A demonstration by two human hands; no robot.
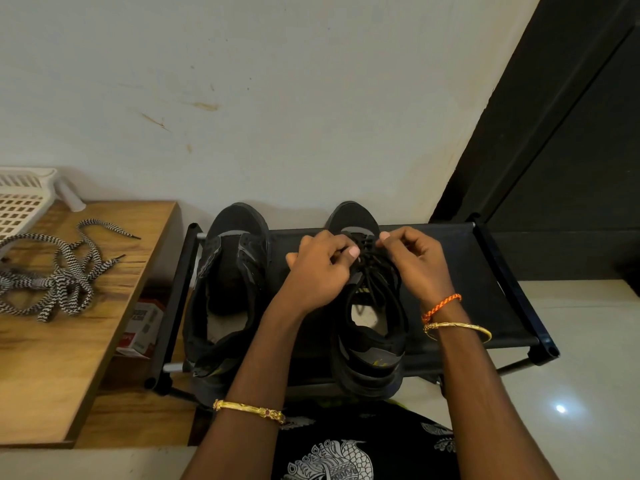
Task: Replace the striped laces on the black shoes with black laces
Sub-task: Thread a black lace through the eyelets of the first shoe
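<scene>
Now both hands work at the front of the right-side shoe point(369, 306). The left hand point(320, 271) has its fingers curled and pinches the black lace point(372, 268) near the lowest eyelets, with the thumb pressing towards the middle of the shoe. The right hand point(414, 259) pinches the same lace from the other side, thumb and forefinger closed at the top eyelet row near the toe. The two hands are almost equally near to the lace; it lies between them, just in front of the fingertips.

This shoe stands on the black fabric shelf point(450, 258) of a small rack, its long axis running from the person away to the wall, toe at the wall. The lace crosses this axis from side to side, so I judge each coming pull must go outward, left hand to the left and right hand to the right, then back along the shoe toward the heel.

The other shoe point(228, 289) stands just beside it on the left, parallel, and appears to have no lace. The striped laces point(65, 271) lie loose on the wooden worktop point(52, 375), well apart to the left, beside a white basket point(20, 202).
</scene>
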